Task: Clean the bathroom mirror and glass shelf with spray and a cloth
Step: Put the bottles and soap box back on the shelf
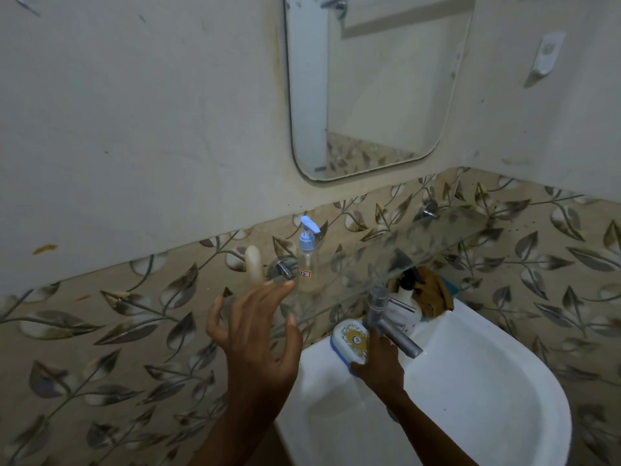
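Clearly small and light: clear plastic spray bottle with pale blue trigger head [306, 260], standing upright at the left end of the transparent glass shelf [437, 243], under the rounded wall mirror [369, 95]. Probably smooth and a little slippery; best taken around the narrow body, below the trigger. Left hand [258, 334] spread open, near the bottle, not touching. Right hand [379, 364] closed on the blue-and-white oval soap box [351, 339] at the white sink [487, 381] edge. Brown cloth [433, 290] crumpled behind the metal tap [386, 317].
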The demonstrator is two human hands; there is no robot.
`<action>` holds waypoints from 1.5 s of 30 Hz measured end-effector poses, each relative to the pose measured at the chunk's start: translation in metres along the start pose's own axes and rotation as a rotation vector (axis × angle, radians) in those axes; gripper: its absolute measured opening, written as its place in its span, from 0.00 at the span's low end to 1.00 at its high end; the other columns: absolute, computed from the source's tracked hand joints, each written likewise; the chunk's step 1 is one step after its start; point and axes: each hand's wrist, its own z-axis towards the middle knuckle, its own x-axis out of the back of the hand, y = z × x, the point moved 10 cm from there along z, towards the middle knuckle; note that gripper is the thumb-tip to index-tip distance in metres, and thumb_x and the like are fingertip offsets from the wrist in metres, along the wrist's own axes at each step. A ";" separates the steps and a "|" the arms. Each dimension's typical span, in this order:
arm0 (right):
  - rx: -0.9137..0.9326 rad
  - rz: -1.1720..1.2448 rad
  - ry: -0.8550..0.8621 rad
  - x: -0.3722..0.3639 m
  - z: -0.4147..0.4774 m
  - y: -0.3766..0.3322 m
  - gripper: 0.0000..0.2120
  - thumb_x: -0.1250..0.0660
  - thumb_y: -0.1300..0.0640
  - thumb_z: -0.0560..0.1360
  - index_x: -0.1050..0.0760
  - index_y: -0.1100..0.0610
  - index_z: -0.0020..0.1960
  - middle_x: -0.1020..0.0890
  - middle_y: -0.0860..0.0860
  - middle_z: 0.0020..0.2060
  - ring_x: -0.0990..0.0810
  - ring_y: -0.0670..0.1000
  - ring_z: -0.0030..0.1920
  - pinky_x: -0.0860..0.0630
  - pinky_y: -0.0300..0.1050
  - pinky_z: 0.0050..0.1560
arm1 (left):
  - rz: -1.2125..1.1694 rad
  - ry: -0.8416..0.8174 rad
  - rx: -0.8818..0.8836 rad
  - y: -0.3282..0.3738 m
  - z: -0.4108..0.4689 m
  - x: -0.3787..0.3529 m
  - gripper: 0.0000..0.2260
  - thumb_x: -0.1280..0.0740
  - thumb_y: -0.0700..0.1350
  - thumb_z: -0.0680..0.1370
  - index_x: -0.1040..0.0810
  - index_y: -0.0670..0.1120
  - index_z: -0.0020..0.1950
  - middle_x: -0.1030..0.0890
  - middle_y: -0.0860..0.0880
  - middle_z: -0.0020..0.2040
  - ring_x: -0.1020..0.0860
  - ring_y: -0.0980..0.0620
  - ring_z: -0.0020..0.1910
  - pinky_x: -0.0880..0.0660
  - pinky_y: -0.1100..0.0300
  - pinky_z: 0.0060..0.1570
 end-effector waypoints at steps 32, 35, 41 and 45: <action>0.284 0.156 0.396 0.193 -0.022 -0.145 0.38 0.26 0.46 0.63 0.37 0.53 0.68 0.27 0.55 0.60 0.33 0.55 0.59 0.34 0.45 0.52 | 0.016 0.133 -0.144 0.025 -0.001 0.013 0.10 0.39 0.43 0.73 0.24 0.54 0.50 0.22 0.60 0.49 0.25 0.59 0.52 0.47 0.46 0.66; 0.289 0.134 0.386 0.191 -0.022 -0.145 0.41 0.26 0.44 0.64 0.40 0.53 0.71 0.29 0.54 0.63 0.34 0.55 0.62 0.34 0.48 0.58 | -0.014 0.113 -0.161 0.031 -0.003 0.008 0.09 0.39 0.43 0.73 0.24 0.54 0.49 0.22 0.62 0.48 0.24 0.58 0.51 0.47 0.46 0.66; 0.294 0.457 0.522 0.238 -0.033 -0.097 0.30 0.26 0.56 0.68 0.33 0.55 0.66 0.32 0.50 0.61 0.27 0.46 0.53 0.26 0.42 0.54 | -0.105 0.055 -0.194 0.037 -0.004 0.005 0.08 0.39 0.44 0.74 0.22 0.53 0.47 0.21 0.63 0.47 0.23 0.62 0.51 0.44 0.47 0.65; 0.182 0.612 0.515 0.248 -0.029 -0.045 0.21 0.28 0.60 0.70 0.29 0.56 0.61 0.26 0.55 0.58 0.23 0.45 0.44 0.25 0.41 0.42 | -0.105 0.023 -0.184 0.040 -0.007 -0.001 0.09 0.43 0.50 0.78 0.24 0.54 0.48 0.20 0.60 0.46 0.23 0.62 0.51 0.44 0.49 0.65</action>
